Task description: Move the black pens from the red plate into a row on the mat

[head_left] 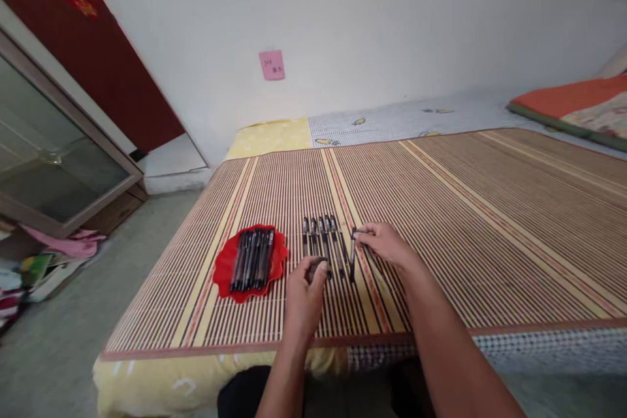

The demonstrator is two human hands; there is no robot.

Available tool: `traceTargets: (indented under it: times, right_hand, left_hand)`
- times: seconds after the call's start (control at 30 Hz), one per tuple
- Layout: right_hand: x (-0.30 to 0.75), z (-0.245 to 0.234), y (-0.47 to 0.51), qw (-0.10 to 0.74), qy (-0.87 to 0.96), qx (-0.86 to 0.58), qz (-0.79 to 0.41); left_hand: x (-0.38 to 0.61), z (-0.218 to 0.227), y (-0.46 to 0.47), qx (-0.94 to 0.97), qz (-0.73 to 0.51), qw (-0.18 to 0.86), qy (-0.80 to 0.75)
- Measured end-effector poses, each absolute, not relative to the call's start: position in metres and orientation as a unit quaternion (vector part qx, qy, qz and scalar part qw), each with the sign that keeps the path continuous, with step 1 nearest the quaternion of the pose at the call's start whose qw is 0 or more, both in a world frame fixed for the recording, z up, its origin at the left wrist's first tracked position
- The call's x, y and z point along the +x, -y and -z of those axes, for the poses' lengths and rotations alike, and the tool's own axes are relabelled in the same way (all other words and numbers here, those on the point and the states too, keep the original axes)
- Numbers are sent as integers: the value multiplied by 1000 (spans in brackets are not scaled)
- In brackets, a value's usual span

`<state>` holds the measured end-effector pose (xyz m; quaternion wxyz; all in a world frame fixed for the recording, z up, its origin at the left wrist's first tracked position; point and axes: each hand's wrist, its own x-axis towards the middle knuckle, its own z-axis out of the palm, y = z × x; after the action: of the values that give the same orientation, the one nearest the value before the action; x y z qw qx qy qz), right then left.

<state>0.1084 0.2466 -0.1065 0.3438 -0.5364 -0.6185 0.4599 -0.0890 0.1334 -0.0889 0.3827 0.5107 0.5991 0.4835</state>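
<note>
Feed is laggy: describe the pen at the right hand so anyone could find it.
On the striped mat, right of the red plate, lies a row of pens. It is the rightmost pen, its far end pinched by the right hand.

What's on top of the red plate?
A bunch of dark pens lies side by side on the plate. Its middle is hidden under them; only the wavy rim shows.

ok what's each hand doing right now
Left hand: curled at row of black plastic pens, grip unclear.
Right hand: pinched on far end of rightmost slim black pen.
</note>
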Motion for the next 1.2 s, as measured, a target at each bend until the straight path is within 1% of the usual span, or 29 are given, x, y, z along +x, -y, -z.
traceTargets:
  times: [0.2,0.4,0.67,0.83,0.97,1.2]
  right_hand:
    - [99,144,-270,321,640,-608,-344]
    - [85,146,-269,302,665,-630,-265]
    - [78,141,-264,321,689,-591,-271]
    - [78,144,-267,344,675,-598,-261]
    - [79,147,-269,343,671,-606,-253]
    - [82,151,-270,344,664,-599,-288]
  left_hand:
    - [-92,95,-135,515,-480,395,-590]
    - [-93,100,-137,515,-487,396,-584]
    - [-93,100,-136,511,-475,404,-592]
    - [-92,102,-136,511,-471,411,-590]
    - [-92,103,-137,522,-459,409,-591]
    - [-93,103,-136,520,-455,413,-594]
